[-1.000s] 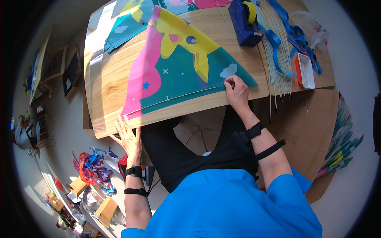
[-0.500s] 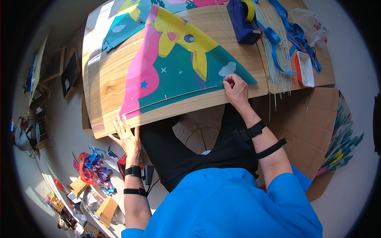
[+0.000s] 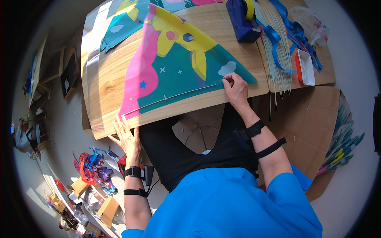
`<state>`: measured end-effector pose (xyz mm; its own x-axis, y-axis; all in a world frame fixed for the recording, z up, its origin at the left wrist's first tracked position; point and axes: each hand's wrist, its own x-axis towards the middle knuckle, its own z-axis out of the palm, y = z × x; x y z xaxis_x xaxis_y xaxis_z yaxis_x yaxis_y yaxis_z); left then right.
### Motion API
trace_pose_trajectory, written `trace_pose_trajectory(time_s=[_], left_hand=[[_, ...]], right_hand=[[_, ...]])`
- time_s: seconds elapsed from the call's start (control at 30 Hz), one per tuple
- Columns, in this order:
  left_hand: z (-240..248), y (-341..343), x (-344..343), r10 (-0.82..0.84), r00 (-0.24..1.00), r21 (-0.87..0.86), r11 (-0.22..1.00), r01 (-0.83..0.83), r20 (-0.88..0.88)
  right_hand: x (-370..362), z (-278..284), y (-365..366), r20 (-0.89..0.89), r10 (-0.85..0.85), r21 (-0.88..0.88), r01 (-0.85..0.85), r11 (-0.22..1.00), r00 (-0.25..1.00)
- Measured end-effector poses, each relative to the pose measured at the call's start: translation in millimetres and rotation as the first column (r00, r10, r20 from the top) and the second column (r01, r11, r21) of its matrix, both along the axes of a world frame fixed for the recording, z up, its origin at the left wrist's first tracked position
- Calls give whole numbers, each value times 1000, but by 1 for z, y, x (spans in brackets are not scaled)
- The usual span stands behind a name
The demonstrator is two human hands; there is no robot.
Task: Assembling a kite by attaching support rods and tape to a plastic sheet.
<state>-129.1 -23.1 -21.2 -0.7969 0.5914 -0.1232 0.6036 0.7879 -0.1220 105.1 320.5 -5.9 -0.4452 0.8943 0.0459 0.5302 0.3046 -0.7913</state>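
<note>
Two bare hands, well apart, both at the near edge of the sheet (image 3: 170,85). Left hand (image 3: 127,139): fingers spread and flat, tips at the sheet's near left corner, partly covering it. Right hand (image 3: 237,92): thumb and forefinger together at the sheet's near edge, toward its right corner, hiding a short stretch; cannot tell whether anything is pinched between them. Two black straps on each forearm.

Sheet: one, thin, smooth, roughly triangular; pink, teal and yellow print, one white cloud. Lies on the table (image 3: 104,89), pale wood grain. Rod (image 3: 186,92): one, thin, pale, straight, along the sheet's near edge, one small crosspiece near its middle, right end just short of the right hand.

Beyond the sheet, to the left: another printed sheet (image 3: 119,35), glossy. Beyond and right of the sheet: one blue tape dispenser (image 3: 243,27), one yellow roll in it. Farther right of the sheet: pale thin sticks (image 3: 279,55), too many to count, blue ribbon (image 3: 273,35) looped over them; one red-and-white tray (image 3: 305,69); one clear, crumpled bag (image 3: 317,29). Nearer than these, right of the sheet: brown cardboard (image 3: 301,123), creased.
</note>
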Motion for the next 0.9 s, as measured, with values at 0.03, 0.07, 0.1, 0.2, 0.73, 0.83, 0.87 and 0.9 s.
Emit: trace_pose_trajectory(time_s=[0.03, 0.07, 0.1, 0.2, 0.73, 0.83, 0.87, 0.9], left_hand=[[0, 0, 0, 1, 1000, -2, 1000, -1, -4], [0, 0, 0, 3, 1000, -1, 1000, -3, -4], [0, 0, 0, 5, 1000, 1, 1000, -5, -5], [1, 1, 1, -3, 1000, 7, 1000, 3, -11], [0, 0, 1, -30, 999, 8, 999, 31, -43], [5, 4, 1, -8, 1000, -45, 999, 7, -10], [5, 4, 1, -5, 1000, -45, 999, 5, -11], [6, 4, 2, -2, 1000, -46, 999, 2, -11]], right_hand=[[0, -1, 0, 9, -5, 1, 5, 1000, 1000], [-1, -3, 1, 18, -10, 2, 10, 1000, 1000], [-1, -4, 1, 27, -14, 3, 14, 1000, 1000], [-3, -3, 1, 24, -24, 15, 24, 1000, 999], [-4, -3, 1, 4, -23, -17, 23, 1000, 1000], [-3, -3, 1, -5, -26, -9, 26, 1000, 1000], [-3, -2, 1, 0, -24, -6, 24, 1000, 1000], [-3, -1, 1, 4, -21, -4, 21, 1000, 1000]])
